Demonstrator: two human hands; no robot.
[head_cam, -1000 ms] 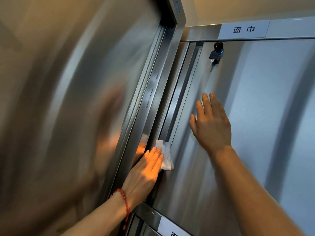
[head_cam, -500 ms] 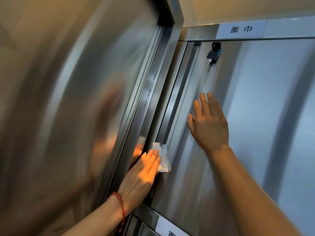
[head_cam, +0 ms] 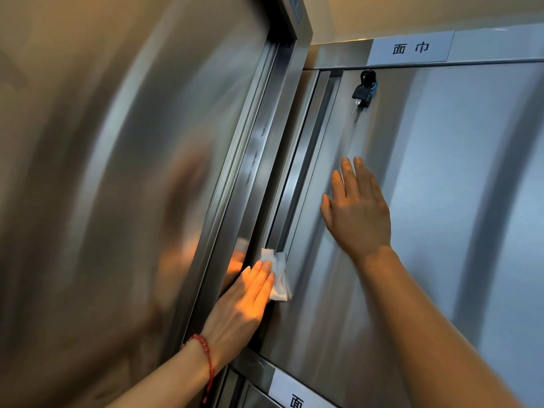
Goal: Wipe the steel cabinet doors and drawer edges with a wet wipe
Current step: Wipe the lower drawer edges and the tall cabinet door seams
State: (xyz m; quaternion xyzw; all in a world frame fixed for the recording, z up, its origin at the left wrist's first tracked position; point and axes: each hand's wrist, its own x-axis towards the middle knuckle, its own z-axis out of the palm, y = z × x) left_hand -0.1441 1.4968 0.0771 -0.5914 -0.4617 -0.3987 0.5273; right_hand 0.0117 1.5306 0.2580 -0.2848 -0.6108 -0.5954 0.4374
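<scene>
Item: crumpled white wet wipe (head_cam: 278,275), pressed under the flat fingers (head_cam: 263,275) of the left hand (head_cam: 241,304); not pinched, simply pinned by the extended fingers against the lower end of the recessed vertical steel handle channel (head_cam: 306,160) on the left edge of the brushed steel cabinet door (head_cam: 441,201).

Change: over the last second the wipe has slid a little down and left along that channel, the left hand following. Judged: a downward stroke nearing the channel's bottom end, with the door's lower frame rail (head_cam: 253,366) close beneath.

Right hand (head_cam: 357,213): open, palm flat on the door face, holding nothing; position against the door roughly unchanged, apparently bracing the door shut.

Adjacent: tall steel panel (head_cam: 117,172) to the left, reflecting the left hand; black key (head_cam: 363,91) hanging in the lock near the door's top; white label with black characters (head_cam: 410,48) on the upper rail; red bead bracelet (head_cam: 206,351) on the left wrist.

Task status, judged: this handle edge almost covered; broad door face and the lower drawer edges likely remain.
</scene>
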